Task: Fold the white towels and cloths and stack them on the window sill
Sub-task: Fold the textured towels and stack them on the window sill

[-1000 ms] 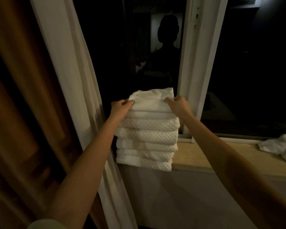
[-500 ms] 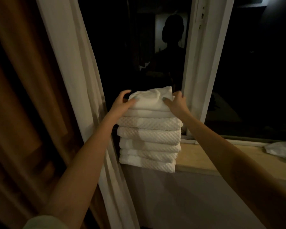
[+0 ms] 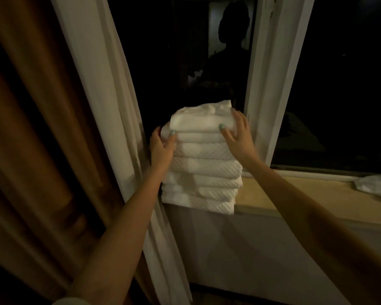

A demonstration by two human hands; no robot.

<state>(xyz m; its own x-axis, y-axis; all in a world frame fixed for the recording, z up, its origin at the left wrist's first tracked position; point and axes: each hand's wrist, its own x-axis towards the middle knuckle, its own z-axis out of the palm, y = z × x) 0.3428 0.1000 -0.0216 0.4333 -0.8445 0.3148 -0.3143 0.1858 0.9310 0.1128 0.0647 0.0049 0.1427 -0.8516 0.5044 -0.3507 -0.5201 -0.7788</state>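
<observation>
- Towel stack [image 3: 204, 172] — folded white towels piled at the left end of the window sill [image 3: 295, 194], just beside the pale curtain [image 3: 101, 84]. The long axis of each layer runs left to right along the sill. The lowest layers appear to hang slightly over the sill's near edge.
- Top towel [image 3: 201, 119] — smooth and narrower than the textured layers below it. It lies level, and its far right corner is close to the window frame [image 3: 266, 84].
- Unfolded cloth [image 3: 376, 183] — crumpled at the far right of the sill, well apart from the stack. Judged to be the next item for folding.
- Right hand [image 3: 238, 135] — fingers spread and laid against the right end of the top towel, thumb on its near face. It is pressing, not pinching.
- Left hand [image 3: 162, 148] — spread across the stack's left corner below the top towel, thumb on the near face and fingers against the left side. No pinch is visible.
- Governing relation: the unfolded cloth lies to the right of both hands, so the right hand is nearer and should reach for it. The left hand can steady the stack.
</observation>
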